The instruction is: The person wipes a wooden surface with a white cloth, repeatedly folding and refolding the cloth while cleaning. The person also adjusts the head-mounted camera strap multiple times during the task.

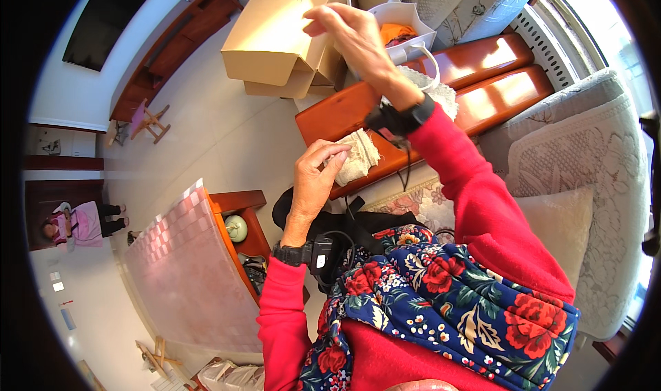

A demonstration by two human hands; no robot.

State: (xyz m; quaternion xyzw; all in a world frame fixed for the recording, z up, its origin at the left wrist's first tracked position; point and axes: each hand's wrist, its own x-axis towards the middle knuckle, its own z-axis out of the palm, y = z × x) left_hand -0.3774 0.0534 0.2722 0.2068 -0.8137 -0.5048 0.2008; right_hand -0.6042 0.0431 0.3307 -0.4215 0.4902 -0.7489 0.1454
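Observation:
A small folded piece of cream, coarse-woven cloth (pixel 361 158) with frayed edges lies at the end of a reddish-brown wooden armrest (pixel 323 117). My left hand (pixel 317 176) pinches at its left edge, thumb and fingers closed together. Up and away from the cloth, my right hand (pixel 352 38) is raised in front of a cardboard box (pixel 265 53). Its fingers are bent and drawn together; whatever is between them is too small to make out. Both wrists wear black straps with small devices.
A white bag (pixel 421 27) with orange stuff inside stands beyond the armrest. To the left is a low table (pixel 200 267) under a checked cover, with a pale green round pot (pixel 236 228) on its shelf. A person (pixel 79 223) appears at the far left, near a small stool (pixel 148 121).

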